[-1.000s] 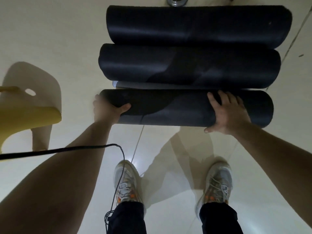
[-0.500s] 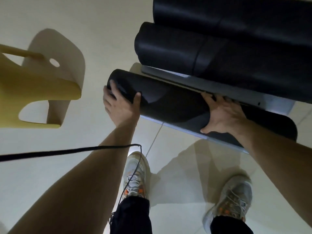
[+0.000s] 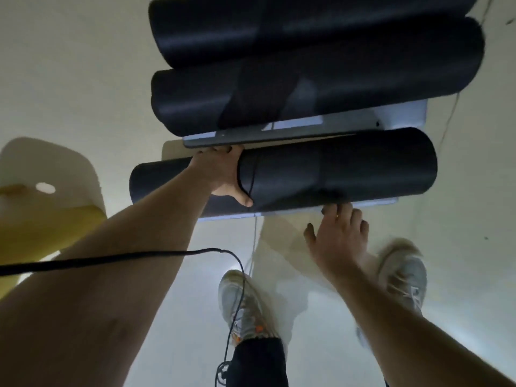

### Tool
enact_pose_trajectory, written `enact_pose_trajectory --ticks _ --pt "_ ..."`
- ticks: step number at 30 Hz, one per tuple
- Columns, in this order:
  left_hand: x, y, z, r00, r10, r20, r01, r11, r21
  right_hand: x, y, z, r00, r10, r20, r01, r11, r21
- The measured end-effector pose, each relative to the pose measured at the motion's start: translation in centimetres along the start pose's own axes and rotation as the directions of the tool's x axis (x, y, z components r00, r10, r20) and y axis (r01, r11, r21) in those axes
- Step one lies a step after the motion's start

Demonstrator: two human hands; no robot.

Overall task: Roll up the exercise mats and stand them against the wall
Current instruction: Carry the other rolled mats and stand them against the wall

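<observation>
Left hand (image 3: 223, 174) grips rolled mat (image 3: 363, 169); right hand (image 3: 337, 241) splayed.

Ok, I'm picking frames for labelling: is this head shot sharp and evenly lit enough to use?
Head view: motion blur smears the right hand and the shoe beside it; the left hand gripping the nearest rolled mat is sharper; lighting is dim, with glare on the glossy floor between the feet.

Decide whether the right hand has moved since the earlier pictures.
Yes. The right hand has slid off the near mat toward the camera, now just below its edge.
</observation>
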State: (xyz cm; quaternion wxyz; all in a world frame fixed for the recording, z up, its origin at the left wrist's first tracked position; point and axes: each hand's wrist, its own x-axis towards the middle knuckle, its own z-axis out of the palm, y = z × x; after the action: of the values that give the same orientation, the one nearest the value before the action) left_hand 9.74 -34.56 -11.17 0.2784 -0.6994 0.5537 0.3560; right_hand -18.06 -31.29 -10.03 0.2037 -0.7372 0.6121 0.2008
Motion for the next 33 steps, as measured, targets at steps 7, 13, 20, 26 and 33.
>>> enact_pose_trajectory --ticks 7,13,20,26,33 --pt "3.2 -1.3 -1.0 0.993 0.026 0.115 0.008 0.958 -0.287 2.1 -7.1 3.9 0.82 0.27 0.505 -0.502 -0.086 0.861" --pt "4.0 -0.5 -1.7 0.998 0.021 0.063 0.015 0.852 -0.524 3.8 -8.6 4.6 0.793 0.264 0.549 -0.389 -0.473 0.791" --pt "-3.3 0.4 6.2 0.966 0.008 0.26 0.17 0.739 -0.652 0.2 -7.7 4.9 0.738 0.308 0.6 -0.517 -0.313 0.797" --pt "-13.4 -1.6 9.4 0.958 -0.093 0.272 0.275 0.569 -0.775 -7.2 -9.2 3.2 0.85 0.266 0.456 -0.417 -0.189 0.889" --pt "-30.8 -7.3 11.1 0.931 -0.247 0.268 0.338 0.307 -0.89 -17.9 -15.4 -4.4 0.927 -0.024 0.375 -0.368 0.147 0.918"
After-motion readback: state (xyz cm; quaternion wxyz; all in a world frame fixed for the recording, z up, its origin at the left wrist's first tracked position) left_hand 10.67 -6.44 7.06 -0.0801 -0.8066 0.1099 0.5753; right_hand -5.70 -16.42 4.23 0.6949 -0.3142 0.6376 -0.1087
